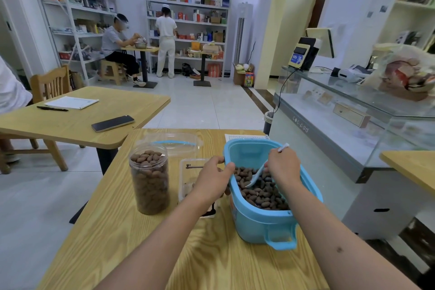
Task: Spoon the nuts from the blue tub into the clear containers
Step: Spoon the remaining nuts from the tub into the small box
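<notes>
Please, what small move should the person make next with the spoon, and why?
Probably lift the loaded spoon over to the square clear container. The right hand holds it in the nuts of the blue tub; the round jar looks full, the square one holds few.

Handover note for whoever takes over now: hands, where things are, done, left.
Left hand: grips the near-left rim of the blue tub, steadying it.
Right hand: holds the white spoon, bowl down among the nuts in the tub.
Round clear jar, left of the tub: full to the top, no lid on.
Square clear container, between jar and tub: only a few nuts visible, partly hidden by the left hand.
Clear lid lies behind the jar.
Left: fill the square container.
</notes>
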